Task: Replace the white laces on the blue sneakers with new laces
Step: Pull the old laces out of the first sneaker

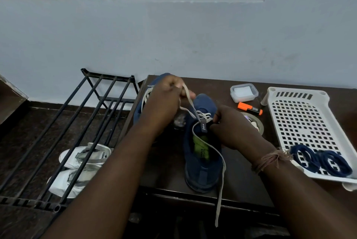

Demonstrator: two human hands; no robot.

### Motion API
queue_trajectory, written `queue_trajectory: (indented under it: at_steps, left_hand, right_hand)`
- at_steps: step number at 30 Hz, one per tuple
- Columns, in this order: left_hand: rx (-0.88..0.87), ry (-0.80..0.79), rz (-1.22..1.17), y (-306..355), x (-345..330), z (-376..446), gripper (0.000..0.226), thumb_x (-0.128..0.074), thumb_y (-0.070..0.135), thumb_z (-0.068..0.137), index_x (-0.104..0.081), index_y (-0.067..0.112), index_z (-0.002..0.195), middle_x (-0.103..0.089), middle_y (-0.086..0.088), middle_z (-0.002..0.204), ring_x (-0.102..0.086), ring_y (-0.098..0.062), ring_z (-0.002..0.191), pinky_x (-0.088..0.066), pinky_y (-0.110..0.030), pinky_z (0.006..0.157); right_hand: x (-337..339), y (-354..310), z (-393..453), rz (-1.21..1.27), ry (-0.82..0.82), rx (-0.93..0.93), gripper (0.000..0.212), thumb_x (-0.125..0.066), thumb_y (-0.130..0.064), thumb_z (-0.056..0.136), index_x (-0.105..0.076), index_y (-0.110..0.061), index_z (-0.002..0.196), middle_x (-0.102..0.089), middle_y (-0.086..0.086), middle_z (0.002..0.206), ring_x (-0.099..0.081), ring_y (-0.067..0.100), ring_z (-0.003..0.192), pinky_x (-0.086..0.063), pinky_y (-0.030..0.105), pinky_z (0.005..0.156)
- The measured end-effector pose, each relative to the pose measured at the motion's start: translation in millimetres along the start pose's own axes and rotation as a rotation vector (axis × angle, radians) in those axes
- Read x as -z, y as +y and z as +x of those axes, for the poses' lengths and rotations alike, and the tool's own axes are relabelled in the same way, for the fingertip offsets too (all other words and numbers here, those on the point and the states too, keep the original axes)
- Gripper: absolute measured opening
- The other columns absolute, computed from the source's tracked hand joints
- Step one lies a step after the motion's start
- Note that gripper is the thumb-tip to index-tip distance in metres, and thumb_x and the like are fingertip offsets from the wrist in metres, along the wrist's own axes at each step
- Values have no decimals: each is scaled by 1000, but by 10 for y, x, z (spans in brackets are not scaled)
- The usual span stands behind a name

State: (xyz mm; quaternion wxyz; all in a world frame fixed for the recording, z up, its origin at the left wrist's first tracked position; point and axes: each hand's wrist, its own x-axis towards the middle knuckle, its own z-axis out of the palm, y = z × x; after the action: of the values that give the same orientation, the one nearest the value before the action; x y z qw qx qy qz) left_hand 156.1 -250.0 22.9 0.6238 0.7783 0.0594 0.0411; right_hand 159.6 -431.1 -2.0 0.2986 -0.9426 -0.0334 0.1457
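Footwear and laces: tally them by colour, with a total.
Blue fabric sneakers: 2
White sneakers under the black metal rack: 2
White flat laces: 2
Coiled navy laces on the white perforated plastic tray: 2
Total: 8

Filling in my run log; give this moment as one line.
left hand pulling white lace | right hand steadying near sneaker | navy laces waiting

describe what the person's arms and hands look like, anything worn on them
Both forearms are bare, with no sleeves in view and no gloves. The left hand shows no ring, watch or band. The right hand has a brownish thread wound several times round the wrist, knotted, with frayed loose ends.
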Motion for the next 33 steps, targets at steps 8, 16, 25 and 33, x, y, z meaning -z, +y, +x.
queue_trajectory:
  at_steps: [8,16,25,33]
  left_hand:
    - [-132,-75,571,-112,103,9,28,-69,54,87,-72,28,79,-67,11,70,-61,-2,63,-48,-27,62]
    - [-223,-117,643,-84,69,-18,41,-68,45,92,-56,14,67,-55,5,61,-53,-4,57,-44,-30,57]
    - [58,343,-496,85,237,65,30,-65,32,97,-54,14,76,-57,0,63,-51,-13,53,-41,-28,55]
    - [-130,151,992,-289,-125,-43,53,-67,76,68,-73,29,92,-61,-3,110,-51,-26,114,-37,-37,98]
  right_hand:
    - [-17,-27,8,-18,20,-4,11,-61,-16,88,-57,-10,95,-63,9,90,-66,28,82,-57,45,76]
    - [2,-7,3,-3,2,-4,11,-64,-16,88,-56,-12,95,-62,5,88,-66,26,82,-58,45,77]
    - [-54,-3,15,-35,17,111,18,-61,-15,88,-57,-21,104,-52,6,111,-59,23,88,-48,34,72]
    - [-198,1,-9,-303,73,233,40,-71,-25,86,-59,-21,124,-44,10,125,-65,28,95,-56,40,87]
